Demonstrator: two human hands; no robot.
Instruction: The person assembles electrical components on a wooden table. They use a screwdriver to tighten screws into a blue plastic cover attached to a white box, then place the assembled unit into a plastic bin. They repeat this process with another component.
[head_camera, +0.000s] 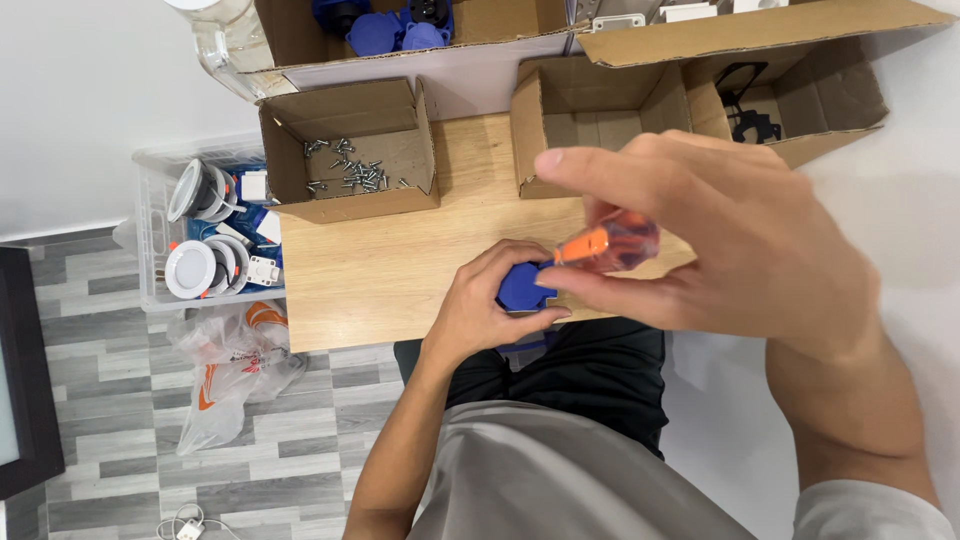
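I see my left hand (490, 300) clamped around the blue plastic part (522, 288) at the wooden board's (370, 270) near edge — right hand (720, 235) gripping the orange-handled screwdriver (607, 243) just above it, handle tilting down-left toward the part.

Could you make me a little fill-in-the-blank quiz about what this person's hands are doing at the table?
1. The right hand grips a screwdriver whose handle is ____.
2. The left hand holds a ____ plastic part on the wooden board.
3. The open cardboard box at the board's far left holds loose ____.

Missing words: orange; blue; screws
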